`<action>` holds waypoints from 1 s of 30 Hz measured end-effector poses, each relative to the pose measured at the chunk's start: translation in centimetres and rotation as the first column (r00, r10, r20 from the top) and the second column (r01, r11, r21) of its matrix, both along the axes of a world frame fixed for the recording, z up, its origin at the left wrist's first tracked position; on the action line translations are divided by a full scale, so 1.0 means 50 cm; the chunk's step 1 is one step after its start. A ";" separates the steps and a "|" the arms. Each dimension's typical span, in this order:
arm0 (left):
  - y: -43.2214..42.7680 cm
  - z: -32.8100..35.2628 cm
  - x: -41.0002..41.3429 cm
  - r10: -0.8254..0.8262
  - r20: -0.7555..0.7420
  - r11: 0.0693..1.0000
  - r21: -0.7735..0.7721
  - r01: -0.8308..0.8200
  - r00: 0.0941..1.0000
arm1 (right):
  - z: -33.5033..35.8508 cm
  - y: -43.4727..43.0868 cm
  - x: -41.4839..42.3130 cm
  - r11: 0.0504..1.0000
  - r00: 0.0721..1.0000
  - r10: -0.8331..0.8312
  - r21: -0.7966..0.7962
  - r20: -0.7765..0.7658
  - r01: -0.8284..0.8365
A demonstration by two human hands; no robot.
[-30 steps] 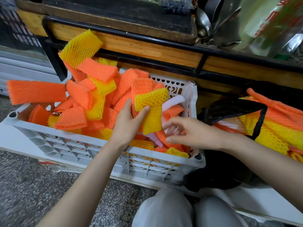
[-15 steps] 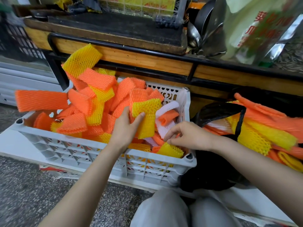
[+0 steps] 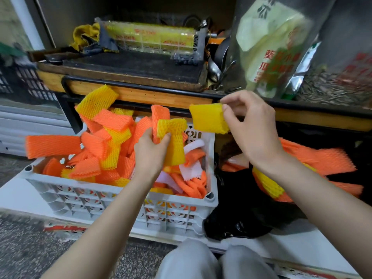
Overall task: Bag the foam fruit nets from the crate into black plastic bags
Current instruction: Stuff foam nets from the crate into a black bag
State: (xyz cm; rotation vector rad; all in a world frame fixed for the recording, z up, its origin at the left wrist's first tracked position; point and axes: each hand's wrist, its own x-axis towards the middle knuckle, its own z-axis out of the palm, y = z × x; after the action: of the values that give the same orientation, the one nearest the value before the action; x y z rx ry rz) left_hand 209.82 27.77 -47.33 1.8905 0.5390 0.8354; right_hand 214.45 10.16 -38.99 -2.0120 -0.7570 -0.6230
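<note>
A grey plastic crate [image 3: 104, 195] holds a heap of orange, yellow and white foam fruit nets [image 3: 104, 146]. My left hand [image 3: 150, 152] grips a small bunch of nets above the crate's right half, a yellow one [image 3: 174, 141] in front and an orange one [image 3: 160, 115] behind. My right hand [image 3: 249, 127] is raised over the crate's right edge and pinches a single yellow net [image 3: 207, 118] by its end. To the right a black plastic bag [image 3: 241, 210] lies open on the floor, with orange and yellow nets [image 3: 314, 158] in its mouth.
A wooden shelf with a black metal rail [image 3: 141, 93] runs just behind the crate. It carries a dark tray, a clear box of yellow items [image 3: 149, 39] and large bags of seeds [image 3: 281, 49]. My knees [image 3: 201, 260] are at the bottom edge.
My right hand has risen out of the crate with a yellow net pinched in it. My left hand has lifted its bunch of nets higher. The camera has tilted upward.
</note>
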 end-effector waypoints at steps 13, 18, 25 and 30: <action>-0.202 0.168 -0.047 -0.531 0.212 0.713 -0.411 0.568 0.820 | -0.006 -0.115 -0.083 0.960 0.973 0.204 -0.215 0.106 -0.178; -0.259 0.171 -0.022 -0.451 0.133 0.828 -0.306 0.470 0.882 | -0.001 -0.198 -0.084 0.968 0.979 0.200 -0.160 0.042 -0.191; -0.372 0.183 0.013 -0.505 0.156 0.858 -0.014 0.513 0.849 | -0.004 -0.393 -0.022 0.907 0.919 -0.394 -0.157 0.006 0.390; -0.453 0.181 0.050 -0.556 0.107 0.822 0.213 0.528 0.824 | -0.025 -0.500 0.049 0.807 0.777 -0.577 -0.321 -0.252 0.496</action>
State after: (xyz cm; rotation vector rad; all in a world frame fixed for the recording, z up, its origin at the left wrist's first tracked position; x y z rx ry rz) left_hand 212.31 5.14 -38.28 1.9637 -0.1937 0.6555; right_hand 216.91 -14.86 -40.24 -2.5007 -0.0200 -0.4926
